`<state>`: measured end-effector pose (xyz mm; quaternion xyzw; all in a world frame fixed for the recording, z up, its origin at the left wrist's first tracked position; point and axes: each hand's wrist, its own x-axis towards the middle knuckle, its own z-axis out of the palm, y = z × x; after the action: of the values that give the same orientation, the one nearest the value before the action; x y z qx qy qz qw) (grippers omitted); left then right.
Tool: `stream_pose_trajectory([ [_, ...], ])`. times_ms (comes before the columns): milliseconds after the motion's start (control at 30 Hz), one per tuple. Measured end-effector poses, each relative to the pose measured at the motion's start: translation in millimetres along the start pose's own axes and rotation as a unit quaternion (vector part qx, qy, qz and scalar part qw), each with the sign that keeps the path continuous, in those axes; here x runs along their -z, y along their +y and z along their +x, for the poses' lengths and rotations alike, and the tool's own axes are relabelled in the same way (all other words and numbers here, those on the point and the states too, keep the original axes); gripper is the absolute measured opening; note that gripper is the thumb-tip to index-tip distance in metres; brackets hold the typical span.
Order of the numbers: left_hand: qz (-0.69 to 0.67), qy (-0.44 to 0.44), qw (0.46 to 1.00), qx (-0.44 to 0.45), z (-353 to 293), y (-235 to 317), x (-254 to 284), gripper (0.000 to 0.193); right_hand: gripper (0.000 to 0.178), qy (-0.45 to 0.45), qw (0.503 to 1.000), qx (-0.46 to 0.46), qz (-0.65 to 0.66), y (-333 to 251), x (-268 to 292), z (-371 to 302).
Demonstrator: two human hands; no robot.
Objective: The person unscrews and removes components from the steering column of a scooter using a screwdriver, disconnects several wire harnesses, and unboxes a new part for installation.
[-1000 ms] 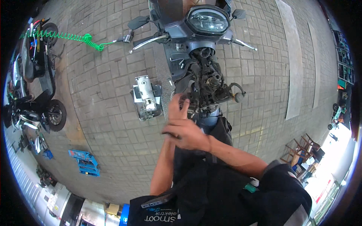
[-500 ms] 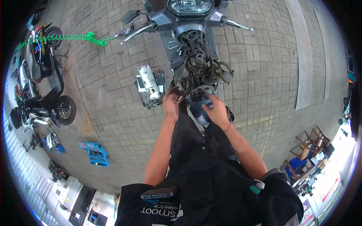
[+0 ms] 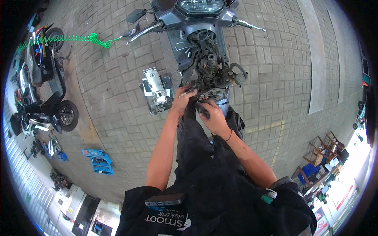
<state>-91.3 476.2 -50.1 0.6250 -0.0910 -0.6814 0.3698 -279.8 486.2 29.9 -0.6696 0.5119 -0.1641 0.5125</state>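
hands closer together, at grimy metalwork

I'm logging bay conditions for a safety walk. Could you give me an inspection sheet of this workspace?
Surface: grey brick paving, pale strip on the right.
Job's things: scooter, inner parts exposed.
Clutter: silver metal part left of the scooter, atop darker items; thin metal pieces on its footboard.
Hands: left hand and right hand close together at the exposed parts; what they grip is unclear.
Cables: green coiled hose across the paving, upper left.
Surroundings: motorbikes and blue rack left; wooden chairs right.
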Motion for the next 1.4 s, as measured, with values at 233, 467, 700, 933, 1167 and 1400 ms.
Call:
stream_pose_trajectory([
  [233,-0.092,-0.014,0.994,0.054,-32.2,-5.2,-7.8,0.04,0.033,0.121,0.989,-0.031,-0.076,-22.2,-10.2,15.4],
  [467,-0.249,0.013,0.967,0.056,-55.5,-5.0,-13.1,0.013,0.031,0.078,0.971,-0.163,0.158,7.2,-32.7,21.0],
  [700,-0.21,0.0,0.966,0.153,-28.3,19.4,36.5,0.024,0.05,0.005,0.979,-0.182,0.092,10.3,-45.0,32.0],
  [933,0.407,0.164,0.854,-0.28,-36.2,78.3,22.4,0.04,0.084,0.076,0.993,-0.092,-0.002,28.4,-97.9,51.2],
  [1167,0.594,0.035,0.772,-0.222,-8.6,106.0,65.4,0.035,0.046,0.051,0.987,-0.151,-0.013,32.5,-107.4,71.5],
  [1400,0.58,-0.054,0.809,-0.077,19.5,87.6,109.5,0.026,0.029,0.061,0.986,-0.14,0.062,35.7,-84.8,51.8],
])
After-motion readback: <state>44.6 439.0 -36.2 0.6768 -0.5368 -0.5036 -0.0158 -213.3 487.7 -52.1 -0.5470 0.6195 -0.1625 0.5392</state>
